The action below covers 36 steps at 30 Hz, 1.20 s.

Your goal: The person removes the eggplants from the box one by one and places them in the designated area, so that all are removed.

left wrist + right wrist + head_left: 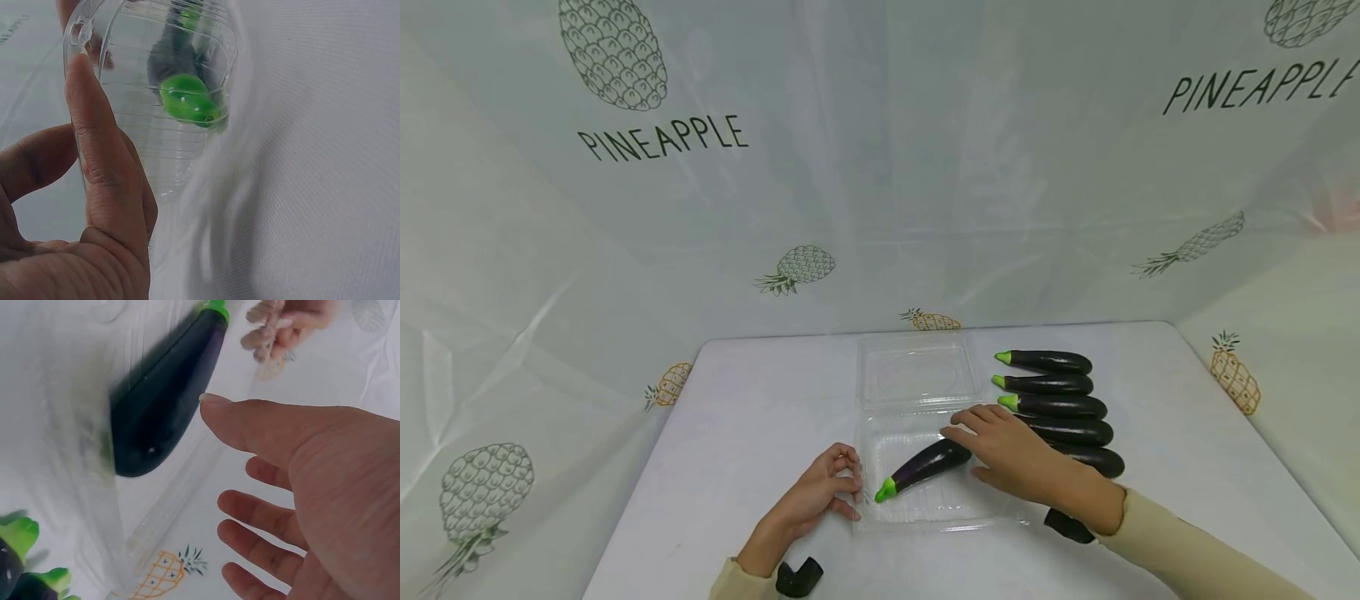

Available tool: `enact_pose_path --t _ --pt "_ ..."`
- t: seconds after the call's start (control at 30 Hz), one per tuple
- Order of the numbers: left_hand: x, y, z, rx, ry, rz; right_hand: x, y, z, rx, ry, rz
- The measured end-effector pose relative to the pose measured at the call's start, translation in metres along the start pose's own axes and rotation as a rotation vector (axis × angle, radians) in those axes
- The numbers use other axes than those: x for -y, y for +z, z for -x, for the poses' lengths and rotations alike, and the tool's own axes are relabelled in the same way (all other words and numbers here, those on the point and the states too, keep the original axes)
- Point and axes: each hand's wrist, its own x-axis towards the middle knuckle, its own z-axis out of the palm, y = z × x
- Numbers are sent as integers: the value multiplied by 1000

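Note:
A dark purple eggplant (928, 465) with a bright green stem end lies slantwise in the base of a clear plastic clamshell container (925, 527). At the container's left side, my left hand (823, 492) holds the rim, its index finger (100, 131) lying along the edge. The green stem end (184, 97) shows through the clear wall in the left wrist view. Over the container's right part, my right hand (1007, 446) has its fingers spread and holds nothing. In the right wrist view its thumb (228, 422) is beside the eggplant (169, 394).
The container's lid (917, 375) lies folded back behind the base. Right of it, several more eggplants (1063, 407) form a column, stems pointing left, partly behind my right hand. A black object (800, 577) is near my left wrist. A pineapple-print sheet (880, 167) surrounds the white table (760, 400).

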Motion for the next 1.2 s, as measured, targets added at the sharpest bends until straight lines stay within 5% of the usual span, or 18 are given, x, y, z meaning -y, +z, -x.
enact_pose_path --t 0.47,1.2 --pt "-2 2 1 -3 -12 15 5 12 -15 75 -106 88" --pt "-2 2 2 -1 -7 12 9 21 -21 154 -109 110"
